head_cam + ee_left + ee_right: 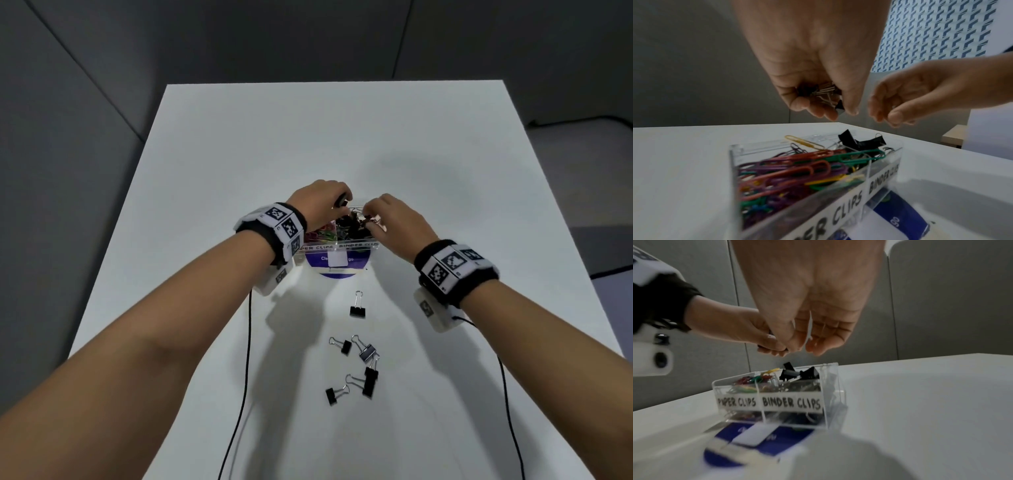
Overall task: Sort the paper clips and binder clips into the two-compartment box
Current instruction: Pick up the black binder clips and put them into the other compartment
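Hands hovering over clear two-compartment box [337, 246] on white surface [445, 171].

Left hand [813, 65] is curling its grip around several binder clips [823, 95], black bodies and wire handles showing between fingers [816, 108] and thumb, above the box. Right hand [812, 313] is hanging just beside it, fingers loosely bent and apart, nothing visible in its grip. Colored paper clips [789, 175] are filling the compartment labelled PAPER CLIPS; black binder clips in the box [797, 374] are piling up in the BINDER CLIPS side. Six loose binder clips [356, 363] are lying on the surface nearer the person. Box is sitting on a blue and white card [756, 439].
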Action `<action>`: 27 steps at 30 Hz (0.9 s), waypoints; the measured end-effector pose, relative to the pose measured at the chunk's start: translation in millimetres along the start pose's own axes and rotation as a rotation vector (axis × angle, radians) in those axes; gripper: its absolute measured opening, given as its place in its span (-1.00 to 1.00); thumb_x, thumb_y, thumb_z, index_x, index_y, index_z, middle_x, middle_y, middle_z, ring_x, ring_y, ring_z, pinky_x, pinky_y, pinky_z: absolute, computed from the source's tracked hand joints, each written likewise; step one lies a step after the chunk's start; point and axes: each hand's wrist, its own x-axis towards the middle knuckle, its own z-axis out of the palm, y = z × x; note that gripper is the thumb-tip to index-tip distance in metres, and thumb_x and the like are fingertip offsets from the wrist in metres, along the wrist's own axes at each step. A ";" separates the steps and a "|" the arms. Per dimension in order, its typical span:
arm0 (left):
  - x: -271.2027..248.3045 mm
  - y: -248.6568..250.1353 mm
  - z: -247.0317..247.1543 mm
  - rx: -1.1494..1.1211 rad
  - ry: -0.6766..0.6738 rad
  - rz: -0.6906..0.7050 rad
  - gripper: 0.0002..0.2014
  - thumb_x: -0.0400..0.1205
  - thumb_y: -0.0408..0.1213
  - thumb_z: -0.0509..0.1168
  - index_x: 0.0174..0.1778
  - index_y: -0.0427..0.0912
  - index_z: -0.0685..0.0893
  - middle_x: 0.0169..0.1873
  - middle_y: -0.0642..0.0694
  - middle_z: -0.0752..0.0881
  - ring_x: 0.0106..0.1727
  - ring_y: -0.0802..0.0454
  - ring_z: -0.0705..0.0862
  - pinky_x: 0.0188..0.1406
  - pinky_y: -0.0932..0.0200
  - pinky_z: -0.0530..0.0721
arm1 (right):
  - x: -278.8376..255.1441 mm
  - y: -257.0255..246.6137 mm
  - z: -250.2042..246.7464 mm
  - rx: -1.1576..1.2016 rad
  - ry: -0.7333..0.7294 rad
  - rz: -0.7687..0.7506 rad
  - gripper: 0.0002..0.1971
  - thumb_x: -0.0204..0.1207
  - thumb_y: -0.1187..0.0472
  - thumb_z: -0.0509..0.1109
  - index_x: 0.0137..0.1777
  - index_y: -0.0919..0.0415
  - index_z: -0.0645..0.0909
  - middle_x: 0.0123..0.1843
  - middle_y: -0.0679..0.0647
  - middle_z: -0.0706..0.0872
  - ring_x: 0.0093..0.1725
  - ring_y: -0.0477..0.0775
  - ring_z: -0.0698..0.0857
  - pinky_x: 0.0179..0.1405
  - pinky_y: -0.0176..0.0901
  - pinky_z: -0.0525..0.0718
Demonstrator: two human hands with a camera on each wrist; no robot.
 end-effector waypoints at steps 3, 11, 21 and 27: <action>11.6 10.8 8.7 -0.012 -0.052 0.060 -0.70 0.69 -0.19 0.22 0.31 -0.20 0.57 0.22 -0.18 0.63 0.24 -0.11 0.58 0.12 0.16 0.49 | -28.0 8.1 9.8 -0.026 -0.047 0.024 -0.86 0.59 0.22 0.21 0.04 0.19 0.58 0.00 0.09 0.69 -0.09 0.12 0.61 -0.21 -0.17 0.42; 9.6 27.6 24.1 0.130 -0.062 0.138 -0.59 0.64 -0.10 0.28 0.42 -0.05 0.53 0.45 -0.05 0.48 0.45 -0.07 0.45 0.46 -0.01 0.29 | -72.3 6.7 57.0 -0.111 -0.255 -0.250 -0.69 0.45 0.33 0.38 0.19 0.16 0.69 0.19 0.09 0.75 0.08 0.18 0.71 0.03 0.04 0.71; -100.0 30.3 67.8 0.123 -0.270 0.198 -0.69 0.67 -0.05 0.19 0.27 -0.06 0.60 0.19 -0.03 0.63 0.21 -0.01 0.63 0.13 0.11 0.59 | -103.3 16.2 68.2 -0.326 -0.203 -0.387 -0.87 0.23 0.17 0.59 -0.22 0.10 0.75 -0.18 0.06 0.81 -0.41 0.10 0.72 -0.55 -0.21 0.67; -148.1 35.2 111.0 0.160 -0.369 0.265 -0.56 0.67 -0.07 0.22 0.48 -0.02 0.46 0.37 -0.10 0.50 0.35 -0.09 0.51 0.24 -0.01 0.56 | -128.5 12.5 66.0 -0.204 -0.299 -0.084 -0.67 0.50 0.15 0.39 0.25 0.21 0.59 0.21 0.16 0.59 0.16 0.23 0.58 0.05 -0.03 0.55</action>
